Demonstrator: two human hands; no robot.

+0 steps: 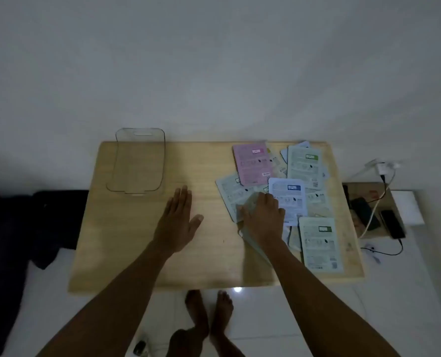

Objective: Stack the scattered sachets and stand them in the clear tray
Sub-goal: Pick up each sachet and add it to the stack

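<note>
Several flat sachets lie scattered over the right half of a low wooden table (137, 253): a pink sachet (251, 162), a blue-labelled white sachet (289, 199), a green-labelled sachet (303, 166) at the back and another green-labelled sachet (318, 246) near the front right. My right hand (262, 217) presses down on the pile and grips a pale green sachet (250, 202) whose edge lifts under my fingers. My left hand (179, 220) hovers flat and open over bare table, fingers together. The clear tray (137, 161) stands empty at the back left.
A cardboard box (369, 202) right of the table holds phones and charger cables (380, 194) running to a wall plug. Dark cloth (46, 222) lies on the floor at the left. My bare feet (209, 320) stand on white tiles in front of the table.
</note>
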